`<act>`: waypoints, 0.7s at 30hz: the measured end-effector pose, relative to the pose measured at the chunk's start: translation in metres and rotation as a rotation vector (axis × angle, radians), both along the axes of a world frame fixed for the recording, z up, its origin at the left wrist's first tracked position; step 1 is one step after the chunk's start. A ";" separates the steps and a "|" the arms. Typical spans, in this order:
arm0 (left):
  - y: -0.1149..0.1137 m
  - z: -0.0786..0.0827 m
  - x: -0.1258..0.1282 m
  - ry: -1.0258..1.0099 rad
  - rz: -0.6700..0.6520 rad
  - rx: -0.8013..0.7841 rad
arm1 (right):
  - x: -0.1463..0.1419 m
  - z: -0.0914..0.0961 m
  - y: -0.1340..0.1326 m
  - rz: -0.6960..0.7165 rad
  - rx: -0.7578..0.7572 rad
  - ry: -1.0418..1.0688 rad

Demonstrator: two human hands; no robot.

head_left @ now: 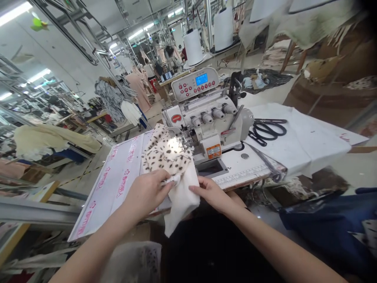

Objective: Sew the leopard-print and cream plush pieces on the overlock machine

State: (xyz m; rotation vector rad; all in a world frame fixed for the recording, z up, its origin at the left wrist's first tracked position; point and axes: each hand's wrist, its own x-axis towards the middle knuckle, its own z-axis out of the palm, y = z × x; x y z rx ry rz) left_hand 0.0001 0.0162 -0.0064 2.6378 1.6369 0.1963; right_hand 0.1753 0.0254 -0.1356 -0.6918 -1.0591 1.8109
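Note:
A cream fabric piece with dark spots [159, 151] lies at the needle area of a white overlock sewing machine [203, 118], lit by the machine's lamp. My left hand [150, 190] pinches a bunched white edge of this fabric between thumb and fingers. The plain white side of the cloth [184, 192] hangs over the table's front edge. At that side's right border, my right hand [212, 192] grips the cloth with thumb on top; its other fingers are partly hidden behind.
Black-handled scissors [268, 129] lie on white sheeting [303, 137] right of the machine. Printed plastic [114, 177] covers the table's left side. Thread cones [193, 47] stand behind the machine. A navy cloth [330, 224] is at lower right. Garments hang farther back.

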 end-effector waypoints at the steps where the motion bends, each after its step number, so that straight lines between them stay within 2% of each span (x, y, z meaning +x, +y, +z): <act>1: -0.002 0.000 0.003 -0.004 -0.042 -0.022 | 0.000 0.000 0.000 0.010 0.008 0.007; 4: -0.001 0.000 0.014 -0.117 -0.206 -0.067 | -0.004 -0.001 0.000 0.024 0.001 0.028; 7: 0.017 -0.004 0.022 -0.215 -0.334 0.090 | -0.007 -0.002 0.000 0.045 0.013 -0.002; 11: 0.054 -0.012 0.027 -0.105 -0.407 0.274 | -0.007 -0.006 -0.002 0.058 0.074 -0.090; 13: 0.060 -0.013 0.026 -0.046 -0.415 0.339 | -0.005 -0.008 -0.003 0.034 0.096 -0.110; 16: 0.042 -0.015 0.019 -0.077 -0.369 0.407 | -0.001 -0.012 -0.002 0.013 0.141 -0.131; 18: 0.020 -0.021 0.009 -0.094 -0.299 0.325 | 0.001 -0.015 -0.002 0.004 0.175 -0.158; 21: -0.005 -0.039 -0.012 -0.041 -0.147 0.236 | 0.002 -0.018 -0.004 -0.027 0.227 -0.246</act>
